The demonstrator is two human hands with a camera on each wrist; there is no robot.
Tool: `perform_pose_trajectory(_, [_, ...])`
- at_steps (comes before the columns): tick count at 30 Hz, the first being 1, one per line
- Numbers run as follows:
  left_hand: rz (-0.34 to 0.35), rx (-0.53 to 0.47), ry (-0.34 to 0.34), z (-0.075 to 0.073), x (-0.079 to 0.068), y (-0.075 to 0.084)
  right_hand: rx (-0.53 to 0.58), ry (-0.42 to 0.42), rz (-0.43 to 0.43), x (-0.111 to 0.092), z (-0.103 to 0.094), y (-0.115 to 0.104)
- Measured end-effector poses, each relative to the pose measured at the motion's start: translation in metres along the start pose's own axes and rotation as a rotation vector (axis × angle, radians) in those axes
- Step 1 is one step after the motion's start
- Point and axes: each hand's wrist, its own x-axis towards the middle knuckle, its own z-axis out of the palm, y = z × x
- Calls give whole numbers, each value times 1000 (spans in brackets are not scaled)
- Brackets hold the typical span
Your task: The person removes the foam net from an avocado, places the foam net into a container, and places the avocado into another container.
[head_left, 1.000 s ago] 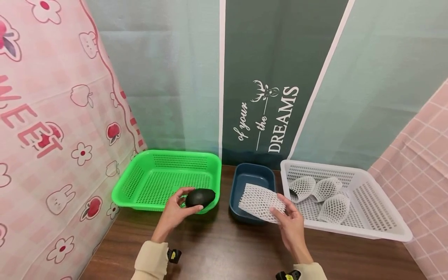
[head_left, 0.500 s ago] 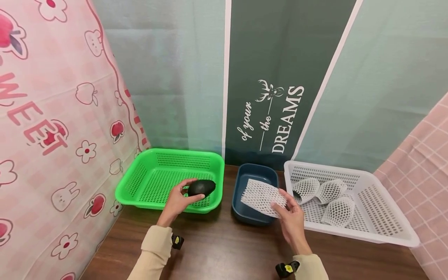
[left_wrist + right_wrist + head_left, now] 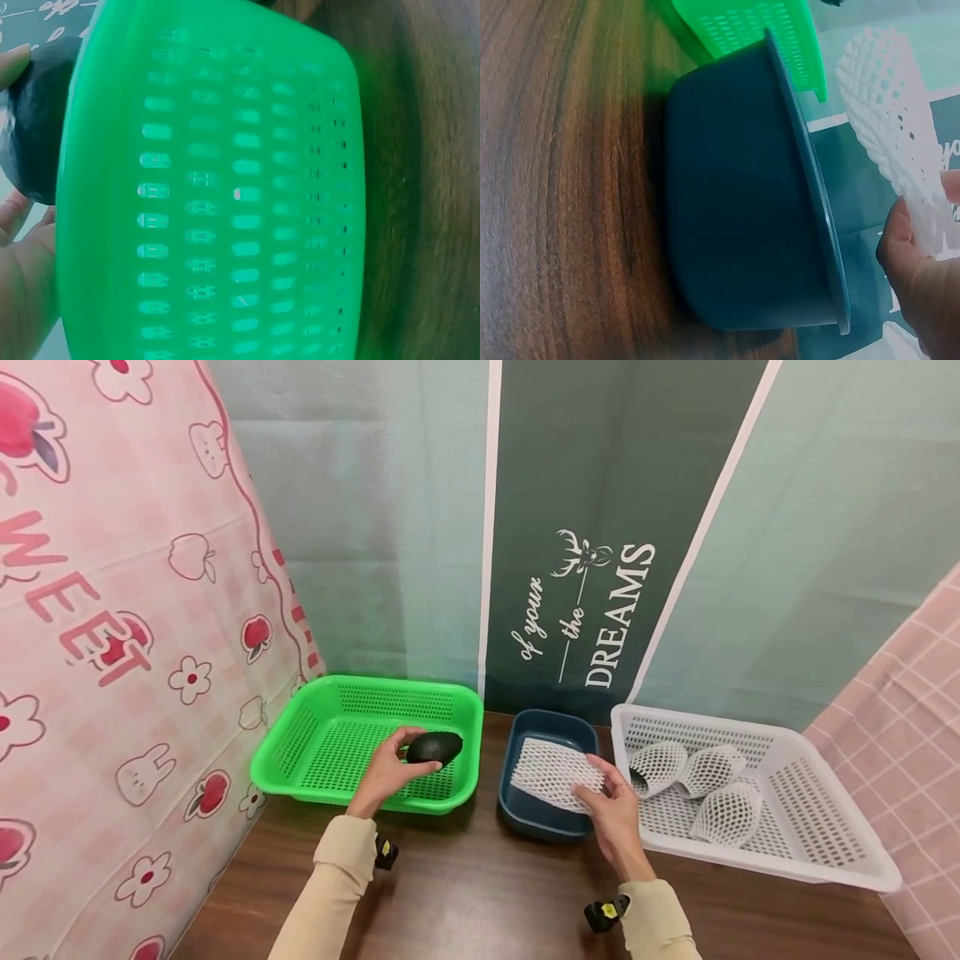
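In the head view my left hand [image 3: 384, 777] grips a dark avocado [image 3: 435, 749] between thumb and fingers, above the right part of the green basket [image 3: 272, 739]. The left wrist view shows the avocado [image 3: 37, 127] beyond the basket's rim, partly hidden by its wall. My right hand [image 3: 617, 814] pinches the right end of a white foam net sleeve [image 3: 557, 772] over the blue bin [image 3: 543, 827]. Seen in the right wrist view, the foam net sleeve [image 3: 892, 112] is raised beyond the bin's rim, its far end slightly spread.
On the right stands a white basket [image 3: 810, 785] with three net-wrapped fruits, one of them a net-wrapped fruit [image 3: 727, 812] near its front side. All three containers stand on a brown wooden table [image 3: 480, 893], with printed curtains [image 3: 390, 527] behind.
Both hands have moved a little forward, carrying the avocado farther over the green basket and the net sleeve farther over the blue bin. The head view has shifted slightly.
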Motion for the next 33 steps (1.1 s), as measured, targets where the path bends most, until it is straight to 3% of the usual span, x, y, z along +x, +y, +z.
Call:
perform_pose_trajectory(10, [-20, 33, -19, -1, 10, -2, -124, 16, -23, 12, 6, 2])
perform_pose_trajectory(18, [-40, -59, -107, -3, 13, -1, -207, -34, -2, 22, 9, 2])
perform_pose_trajectory(27, [-146, -204, -204, 0, 23, -12, -336, -88, 19, 31, 13, 4])
perform_pose_trajectory(33, [-163, -162, -228, 2, 27, -14, -424, -109, 27, 41, 14, 5])
